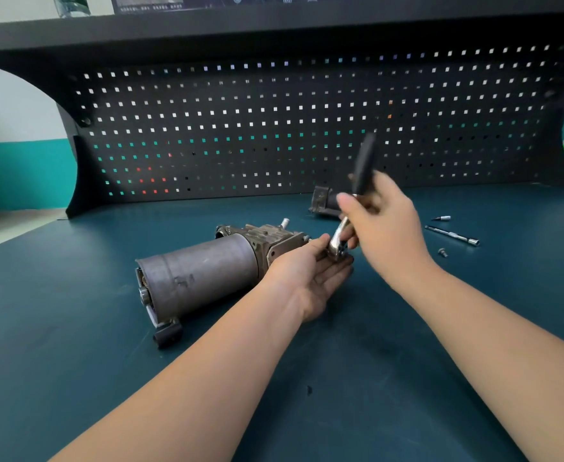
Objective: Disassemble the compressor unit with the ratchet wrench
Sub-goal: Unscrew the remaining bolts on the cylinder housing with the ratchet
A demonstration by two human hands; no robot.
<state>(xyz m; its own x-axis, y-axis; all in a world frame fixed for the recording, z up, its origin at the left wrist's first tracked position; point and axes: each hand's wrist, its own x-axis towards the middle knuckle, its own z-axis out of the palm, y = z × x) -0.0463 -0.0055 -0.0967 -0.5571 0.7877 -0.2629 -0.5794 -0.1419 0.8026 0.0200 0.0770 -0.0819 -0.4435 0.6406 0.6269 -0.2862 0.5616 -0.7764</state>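
Note:
The compressor unit [203, 275], a grey metal cylinder with a finned head, lies on its side on the blue-green bench top. My right hand [384, 225] grips the ratchet wrench [362, 168] by its black handle, which points up and is blurred. The wrench's chrome head [338, 243] hangs down over my left hand [310, 275]. That hand lies palm up with straight fingers just right of the compressor's head, its fingertips at the wrench head. Whether a socket or bolt sits in the palm is hidden.
A dark removed part [324, 201] lies behind my right hand. To the right lie an extension bar [452, 235], a small bit [442, 218] and a loose bolt [443, 252]. A black pegboard [274, 128] closes off the bench's back.

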